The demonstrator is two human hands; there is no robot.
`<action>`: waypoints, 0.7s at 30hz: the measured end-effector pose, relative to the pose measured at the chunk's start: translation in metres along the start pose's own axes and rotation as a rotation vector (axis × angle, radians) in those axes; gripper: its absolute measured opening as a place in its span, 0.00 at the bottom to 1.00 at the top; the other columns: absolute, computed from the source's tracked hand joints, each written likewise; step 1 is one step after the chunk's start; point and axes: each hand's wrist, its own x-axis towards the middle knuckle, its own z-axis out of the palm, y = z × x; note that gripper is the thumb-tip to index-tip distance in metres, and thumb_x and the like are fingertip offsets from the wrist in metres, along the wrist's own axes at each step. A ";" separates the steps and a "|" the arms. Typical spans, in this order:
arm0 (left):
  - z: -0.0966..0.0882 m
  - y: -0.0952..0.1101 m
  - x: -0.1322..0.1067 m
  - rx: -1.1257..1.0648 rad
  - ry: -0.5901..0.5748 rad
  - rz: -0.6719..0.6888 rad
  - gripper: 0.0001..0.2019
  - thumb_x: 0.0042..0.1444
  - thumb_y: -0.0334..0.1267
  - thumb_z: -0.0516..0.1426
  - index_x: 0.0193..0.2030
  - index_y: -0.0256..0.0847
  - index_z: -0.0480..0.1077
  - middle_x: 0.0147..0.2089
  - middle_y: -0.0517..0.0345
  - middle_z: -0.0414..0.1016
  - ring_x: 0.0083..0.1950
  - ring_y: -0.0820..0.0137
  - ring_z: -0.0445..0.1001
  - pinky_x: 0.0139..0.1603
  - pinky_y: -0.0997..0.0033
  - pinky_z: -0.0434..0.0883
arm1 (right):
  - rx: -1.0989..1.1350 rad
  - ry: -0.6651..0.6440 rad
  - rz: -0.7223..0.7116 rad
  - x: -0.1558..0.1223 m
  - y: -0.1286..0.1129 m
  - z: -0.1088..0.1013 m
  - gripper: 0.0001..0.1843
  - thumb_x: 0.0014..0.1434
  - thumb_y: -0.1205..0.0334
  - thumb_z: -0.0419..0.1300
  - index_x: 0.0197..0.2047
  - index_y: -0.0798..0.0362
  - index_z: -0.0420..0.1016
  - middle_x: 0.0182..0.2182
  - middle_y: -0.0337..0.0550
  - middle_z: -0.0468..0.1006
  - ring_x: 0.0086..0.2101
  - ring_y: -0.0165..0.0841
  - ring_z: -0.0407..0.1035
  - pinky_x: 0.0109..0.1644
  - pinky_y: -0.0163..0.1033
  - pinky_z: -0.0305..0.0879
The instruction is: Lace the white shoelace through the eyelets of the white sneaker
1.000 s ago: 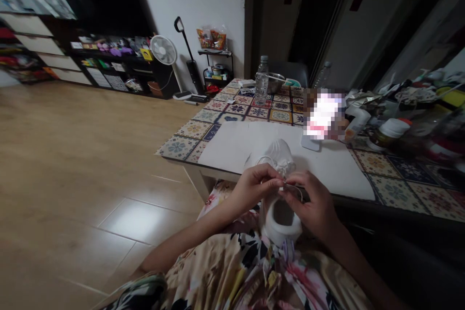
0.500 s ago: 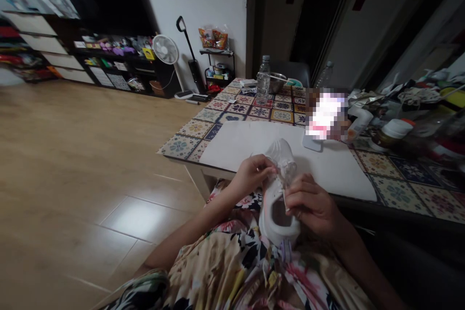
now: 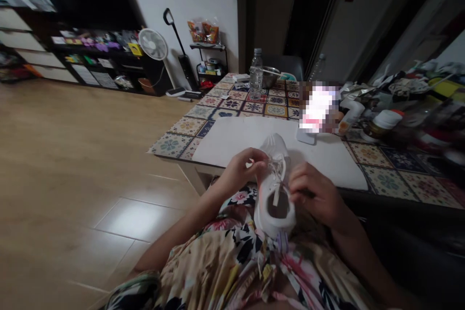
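Observation:
A white sneaker (image 3: 265,208) rests between my lap and the table edge, its toe over the white mat and its opening towards me. Loosely crossed white shoelaces (image 3: 279,169) run over its front, and the tongue (image 3: 276,194) stands up at the opening. My left hand (image 3: 244,168) is closed in a pinch on the shoelace at the left row of eyelets. On the other side, my right hand (image 3: 315,194) has its fingers curled together beside the shoe's collar. Whatever lies between those fingertips is too small and blurred to make out.
A white mat (image 3: 225,140) covers the near part of the patterned table (image 3: 170,144). On it stands a phone holder (image 3: 305,136) with a blurred-out bright screen. Plastic bottle (image 3: 256,75) and metal bowl (image 3: 269,77) stand farther back; jars and clutter (image 3: 385,121) fill the right side.
My right hand has drawn away from the laces to the right side of the shoe, uncovering the laces and tongue. My left hand stays at the eyelets. The whole view has shifted slightly.

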 end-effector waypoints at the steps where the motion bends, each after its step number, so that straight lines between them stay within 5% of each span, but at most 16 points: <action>1: -0.004 0.003 -0.001 -0.002 0.002 0.002 0.08 0.59 0.39 0.57 0.37 0.36 0.72 0.36 0.54 0.75 0.38 0.69 0.71 0.39 0.72 0.65 | -0.012 0.066 0.041 0.000 0.002 -0.002 0.09 0.66 0.58 0.58 0.33 0.49 0.70 0.30 0.40 0.72 0.35 0.36 0.67 0.41 0.42 0.63; 3: -0.012 0.011 -0.002 0.019 -0.050 0.020 0.10 0.60 0.40 0.57 0.34 0.35 0.73 0.34 0.54 0.74 0.37 0.70 0.71 0.38 0.72 0.65 | -0.079 0.121 0.125 -0.001 0.005 -0.006 0.08 0.64 0.62 0.59 0.32 0.49 0.68 0.29 0.39 0.72 0.33 0.35 0.67 0.39 0.40 0.63; 8: -0.022 0.028 -0.009 -0.001 -0.312 0.125 0.06 0.58 0.37 0.61 0.36 0.37 0.77 0.38 0.52 0.75 0.40 0.69 0.74 0.42 0.71 0.69 | -0.172 -0.014 0.251 -0.002 0.006 -0.007 0.04 0.60 0.64 0.61 0.39 0.49 0.71 0.36 0.42 0.76 0.39 0.37 0.70 0.44 0.42 0.66; 12: -0.018 0.030 -0.013 -0.008 -0.353 0.157 0.07 0.56 0.36 0.63 0.42 0.39 0.78 0.40 0.51 0.76 0.42 0.68 0.75 0.45 0.69 0.71 | -0.146 -0.007 0.241 -0.001 0.000 0.005 0.12 0.59 0.62 0.63 0.47 0.48 0.71 0.41 0.44 0.76 0.44 0.40 0.69 0.48 0.46 0.66; 16: -0.015 0.028 -0.013 -0.004 -0.375 0.165 0.08 0.58 0.39 0.62 0.42 0.40 0.79 0.40 0.50 0.76 0.42 0.67 0.75 0.45 0.68 0.71 | -0.120 0.081 0.130 0.005 -0.001 0.018 0.03 0.61 0.64 0.61 0.40 0.49 0.75 0.37 0.44 0.77 0.41 0.38 0.70 0.47 0.46 0.66; 21: -0.014 0.027 -0.013 -0.001 -0.386 0.157 0.10 0.56 0.40 0.63 0.43 0.41 0.79 0.39 0.51 0.76 0.42 0.67 0.74 0.44 0.68 0.71 | -0.016 0.216 0.156 0.001 -0.010 0.018 0.05 0.63 0.65 0.59 0.37 0.48 0.76 0.33 0.41 0.76 0.35 0.35 0.71 0.40 0.41 0.68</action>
